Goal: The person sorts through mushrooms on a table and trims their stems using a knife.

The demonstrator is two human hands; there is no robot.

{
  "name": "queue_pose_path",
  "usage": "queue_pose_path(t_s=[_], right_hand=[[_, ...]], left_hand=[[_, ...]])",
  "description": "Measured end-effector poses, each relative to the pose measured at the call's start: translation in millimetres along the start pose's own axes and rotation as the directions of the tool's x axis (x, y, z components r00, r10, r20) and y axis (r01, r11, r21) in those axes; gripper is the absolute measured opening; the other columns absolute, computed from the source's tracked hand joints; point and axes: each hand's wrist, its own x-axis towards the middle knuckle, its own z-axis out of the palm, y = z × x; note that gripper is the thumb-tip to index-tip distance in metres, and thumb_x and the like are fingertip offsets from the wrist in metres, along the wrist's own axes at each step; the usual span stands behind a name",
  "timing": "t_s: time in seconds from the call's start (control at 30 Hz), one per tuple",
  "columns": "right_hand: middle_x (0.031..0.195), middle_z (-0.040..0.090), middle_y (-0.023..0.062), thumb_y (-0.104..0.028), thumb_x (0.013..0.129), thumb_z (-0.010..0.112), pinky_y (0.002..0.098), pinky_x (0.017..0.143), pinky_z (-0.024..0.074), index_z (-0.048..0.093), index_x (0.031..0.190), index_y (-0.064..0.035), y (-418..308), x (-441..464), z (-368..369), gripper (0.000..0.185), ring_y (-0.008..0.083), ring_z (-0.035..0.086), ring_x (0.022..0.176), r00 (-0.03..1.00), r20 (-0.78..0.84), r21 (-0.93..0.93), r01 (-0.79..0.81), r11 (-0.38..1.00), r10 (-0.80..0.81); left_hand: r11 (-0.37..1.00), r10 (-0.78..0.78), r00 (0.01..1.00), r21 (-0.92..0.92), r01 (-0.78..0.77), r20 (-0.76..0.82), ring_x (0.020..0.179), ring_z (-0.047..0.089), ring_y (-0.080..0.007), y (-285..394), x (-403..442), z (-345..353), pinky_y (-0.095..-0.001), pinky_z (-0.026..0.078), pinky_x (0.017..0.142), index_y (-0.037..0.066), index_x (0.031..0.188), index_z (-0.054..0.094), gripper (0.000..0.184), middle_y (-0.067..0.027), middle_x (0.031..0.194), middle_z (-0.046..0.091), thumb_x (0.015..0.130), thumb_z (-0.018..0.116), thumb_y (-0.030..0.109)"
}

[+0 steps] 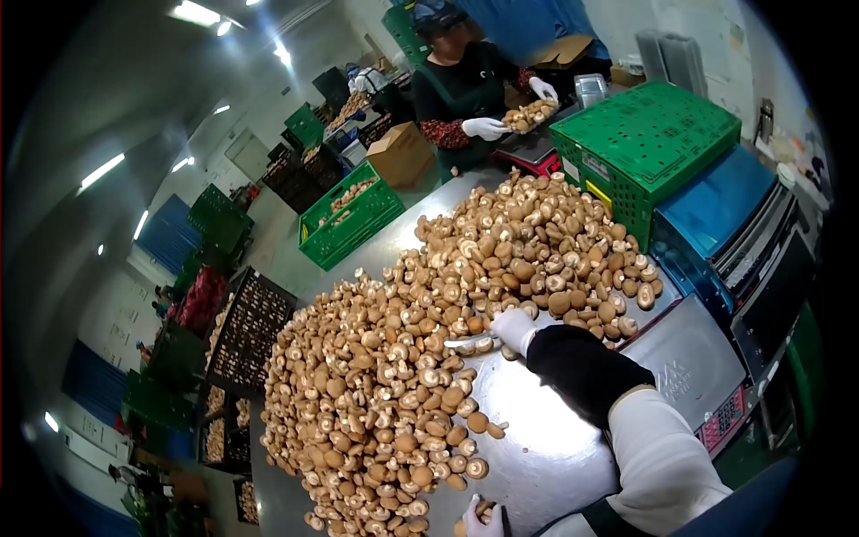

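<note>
A large heap of brown-capped mushrooms (pixel 376 358) with pale stems covers much of the metal table. My right hand (pixel 515 331), in a white glove with a black cuff, reaches to the heap's edge. Its fingers are closed around a slim, pale metal blade-like tool (pixel 470 341); its exact kind is unclear. The tool points left over the mushrooms. Low in the view, my left hand (pixel 483 519), also gloved in white, is partly cut off by the frame. A mushroom (pixel 486 512) shows between its closed fingers.
Scales (pixel 689 362) stand right of my right arm, near a green crate (pixel 649 134). Across the table, a co-worker with gloved hands holds a tray of mushrooms (pixel 530 116). A green crate with mushrooms (pixel 351 215) and black crates (pixel 249 331) stand beyond the table's left edge.
</note>
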Motion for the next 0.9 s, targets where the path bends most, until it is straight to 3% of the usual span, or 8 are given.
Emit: queue_pose_path(t_s=[0.27, 0.3, 0.4, 0.53, 0.57, 0.63, 0.73, 0.9], right_hand=[[0.083, 0.067, 0.0111, -0.012, 0.079, 0.056, 0.0406, 0.067, 0.0517, 0.069, 0.079, -0.0085, 11.3, -18.6, 9.3, 0.014, 0.029, 0.067, 0.079, 0.997, 0.001, 0.206, -0.081, 0.975, 0.083], [0.085, 0.068, 0.0094, -0.026, 0.078, 0.062, 0.0405, 0.07, 0.0526, 0.067, 0.089, -0.0087, -3.6, -29.7, -25.5, 0.02, 0.0294, 0.067, 0.081, 0.977, 0.203, 0.283, -0.121, 0.951, 0.064], [0.081, 0.065, 0.0136, -0.039, 0.079, 0.061, 0.0419, 0.069, 0.0514, 0.065, 0.091, -0.0092, -52.9, -96.8, -83.2, 0.033, 0.0327, 0.064, 0.077, 0.951, 0.256, 0.558, 0.002, 0.83, -0.175], [0.072, 0.061, 0.0199, -0.034, 0.08, 0.062, 0.0431, 0.063, 0.0471, 0.06, 0.08, -0.0039, -108.8, -183.1, -88.4, 0.03, 0.0382, 0.059, 0.069, 0.855, 0.181, 0.789, 0.169, 0.591, -0.486], [0.07, 0.06, 0.0197, -0.034, 0.081, 0.063, 0.0413, 0.063, 0.0471, 0.06, 0.081, -0.0032, -117.1, -200.2, -92.4, 0.031, 0.0357, 0.06, 0.067, 0.832, 0.222, 0.835, 0.108, 0.54, -0.509], [0.069, 0.059, 0.0195, -0.035, 0.082, 0.063, 0.0395, 0.063, 0.0472, 0.06, 0.083, -0.0024, -131.1, -226.7, -91.9, 0.032, 0.0332, 0.06, 0.065, 0.78, 0.277, 0.871, 0.043, 0.489, -0.562], [0.069, 0.061, 0.0097, -0.028, 0.086, 0.066, 0.0288, 0.057, 0.0481, 0.063, 0.09, -0.0008, -151.6, -256.5, -99.8, 0.027, 0.0122, 0.059, 0.06, 0.817, 0.357, 0.931, -0.27, 0.246, -0.453], [0.079, 0.064, 0.0012, -0.016, 0.089, 0.063, 0.0198, 0.055, 0.0474, 0.062, 0.1, 0.0002, -180.0, -282.0, -125.3, 0.02, 0.0063, 0.057, 0.061, 0.679, 0.53, 0.811, -0.58, 0.07, -0.508]], left_hand=[[0.992, -0.118, 0.99, -0.05, 0.114, -0.077, 0.09, 0.053, -0.0146, -11.9, 11.8, -19.1, -0.0261, 0.048, 0.072, 0.002, 0.132, 0.043, 0.049, -0.0083, 0.105, 0.055, 0.086, 0.06, 0.004], [0.998, -0.008, 0.998, -0.068, 0.004, -0.057, 0.1, 0.052, -0.0162, 6.7, 11.7, -23.0, -0.028, 0.047, 0.081, 0.004, 0.132, 0.043, 0.047, -0.0108, 0.114, 0.056, 0.088, 0.061, 0.008], [0.926, -0.202, 0.978, -0.316, 0.205, 0.042, 0.099, 0.054, -0.0154, 78.1, 1.4, -24.3, -0.027, 0.045, 0.085, 0.003, 0.13, 0.048, 0.044, -0.0079, 0.114, 0.058, 0.088, 0.06, 0.005], [0.923, -0.165, 0.941, -0.289, 0.252, 0.295, 0.092, 0.055, -0.0124, 133.6, -16.9, -22.0, -0.0242, 0.046, 0.08, 0.004, 0.136, 0.045, 0.05, -0.0042, 0.105, 0.058, 0.087, 0.058, 0.001], [0.937, -0.048, 0.962, -0.321, 0.136, 0.269, 0.095, 0.057, -0.0141, 139.1, -24.7, -18.0, -0.0243, 0.046, 0.08, 0.004, 0.134, 0.047, 0.048, -0.0047, 0.105, 0.059, 0.087, 0.057, 0.001], [0.916, -0.134, 0.924, -0.311, 0.254, 0.358, 0.101, 0.058, -0.0172, 127.8, -35.0, -22.8, -0.0274, 0.047, 0.085, 0.001, 0.129, 0.046, 0.045, -0.009, 0.112, 0.058, 0.086, 0.058, 0.0], [0.892, -0.131, 0.941, -0.377, 0.249, 0.312, 0.106, 0.058, -0.0169, 122.1, -54.4, -35.4, -0.028, 0.046, 0.091, -0.005, 0.126, 0.046, 0.047, -0.0128, 0.117, 0.059, 0.083, 0.063, -0.004], [0.751, -0.129, 0.893, -0.545, 0.373, 0.432, 0.098, 0.058, -0.0155, 118.2, -86.2, -68.4, -0.0266, 0.047, 0.085, -0.003, 0.13, 0.041, 0.047, -0.0118, 0.113, 0.06, 0.087, 0.059, 0.004]])
